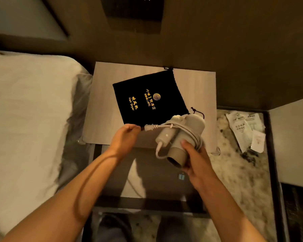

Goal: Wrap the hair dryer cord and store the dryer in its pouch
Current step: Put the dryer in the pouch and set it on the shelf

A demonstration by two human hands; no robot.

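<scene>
Cylindrical matte dryer, flat velvety pouch

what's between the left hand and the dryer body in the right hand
In the head view, only the plug end of the cord spans from the left hand to the hair dryer, which the right hand grips.

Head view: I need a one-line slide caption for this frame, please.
Right hand holds the cord-wrapped hair dryer while left hand pinches the plug above the black pouch.
</scene>
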